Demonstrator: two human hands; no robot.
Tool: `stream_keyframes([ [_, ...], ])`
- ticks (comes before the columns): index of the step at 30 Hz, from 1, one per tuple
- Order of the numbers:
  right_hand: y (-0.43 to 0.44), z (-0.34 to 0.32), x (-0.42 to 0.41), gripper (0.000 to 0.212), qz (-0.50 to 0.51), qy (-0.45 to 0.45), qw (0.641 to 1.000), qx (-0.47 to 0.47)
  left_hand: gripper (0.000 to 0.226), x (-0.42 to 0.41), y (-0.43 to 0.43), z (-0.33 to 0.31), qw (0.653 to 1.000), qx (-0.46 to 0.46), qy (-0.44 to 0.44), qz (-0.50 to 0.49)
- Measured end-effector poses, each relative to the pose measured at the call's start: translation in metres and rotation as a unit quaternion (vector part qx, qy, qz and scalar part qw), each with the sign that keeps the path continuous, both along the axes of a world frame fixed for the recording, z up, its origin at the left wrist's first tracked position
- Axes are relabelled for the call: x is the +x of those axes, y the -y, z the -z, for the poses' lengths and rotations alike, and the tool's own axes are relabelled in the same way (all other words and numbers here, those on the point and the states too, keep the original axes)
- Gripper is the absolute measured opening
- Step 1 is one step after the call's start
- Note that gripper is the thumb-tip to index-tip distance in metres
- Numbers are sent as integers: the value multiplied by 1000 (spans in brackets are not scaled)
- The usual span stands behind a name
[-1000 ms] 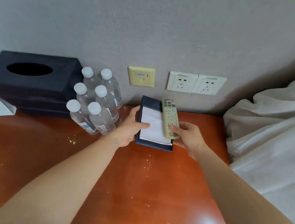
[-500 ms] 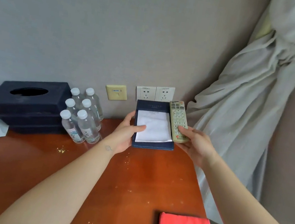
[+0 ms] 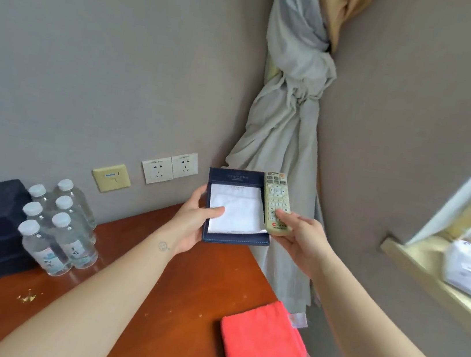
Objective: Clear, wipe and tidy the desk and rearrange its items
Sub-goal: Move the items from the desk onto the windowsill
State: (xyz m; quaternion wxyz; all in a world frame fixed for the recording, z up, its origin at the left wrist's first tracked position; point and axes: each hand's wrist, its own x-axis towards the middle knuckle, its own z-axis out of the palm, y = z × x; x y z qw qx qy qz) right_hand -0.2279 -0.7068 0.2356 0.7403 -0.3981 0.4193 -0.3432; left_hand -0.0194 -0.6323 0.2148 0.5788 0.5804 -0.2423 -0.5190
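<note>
Holding navy notepad holder (image 3: 237, 176), white sheet inside | left fingers (image 3: 215, 211) grasp it | right fingers (image 3: 288, 216) grasp beige remote (image 3: 277, 196)

I log navy notepad holder (image 3: 239, 209) with white sheet, held above bench (image 3: 182, 292) far corner in left hand (image 3: 191, 223), cream remote (image 3: 277, 202) touching its right edge, buttons up, in right hand (image 3: 301, 239)
</note>
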Motion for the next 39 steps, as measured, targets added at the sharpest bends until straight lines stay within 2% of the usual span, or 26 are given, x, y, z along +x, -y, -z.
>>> stream_keyframes([
  [8, -42, -13, -71, 8, 133, 20, 991, -10, 70, -64, 9, -15, 993, -22, 8, 116],
  [18, -90, -18, -153, 6, 264, 7, 964, -30, 64, -150, 19, -20, 971, -26, 34, 237],
  [32, -158, -12, -261, 10, 443, -12, 896, -26, 66, -280, 22, -21, 898, -37, 20, 438],
  [39, -188, -12, -308, 10, 495, -17, 869, -14, 62, -338, 19, -17, 846, -31, -1, 533],
])
